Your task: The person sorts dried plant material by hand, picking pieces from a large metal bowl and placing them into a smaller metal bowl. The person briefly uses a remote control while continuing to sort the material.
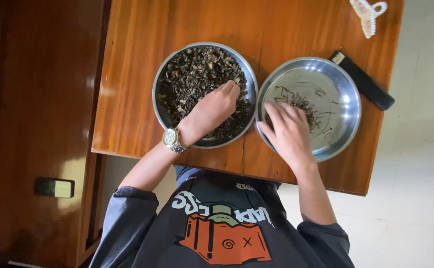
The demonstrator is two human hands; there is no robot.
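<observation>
**Tech 1:** Hands first. What is each one doing?

**Tech 2:** Left hand (216, 110) is lying palm-down in the left bowl (163, 79), fingers curled loosely onto the leaves (192, 74); whether it is pinching any I cannot tell. A watch (172, 139) is sitting on that wrist. Right hand (287, 130) is resting over the near rim of the right bowl (343, 87), fingers extended and spread, tips touching the stems (303, 105). No grip is showing.

**Tech 1:** Contents of the bowls?

**Tech 2:** Both are round steel bowls, standing side by side on the table (132, 74), rims nearly touching. The left one is holding a deep heap of dark, curled, dried leaves, covering almost all of its base. The right one is holding only a thin scatter of dark, wiry stems, with bare metal showing around them.

**Tech 1:** Position relative to the hands?

**Tech 2:** The leaves are lying under and beyond the left fingers. The stems are lying at and just beyond the right fingertips.

**Tech 1:** Anything else?

**Tech 2:** A black bar (363, 82) is lying beside the right bowl, and a pale hair claw (369, 14) at the far edge.
</observation>
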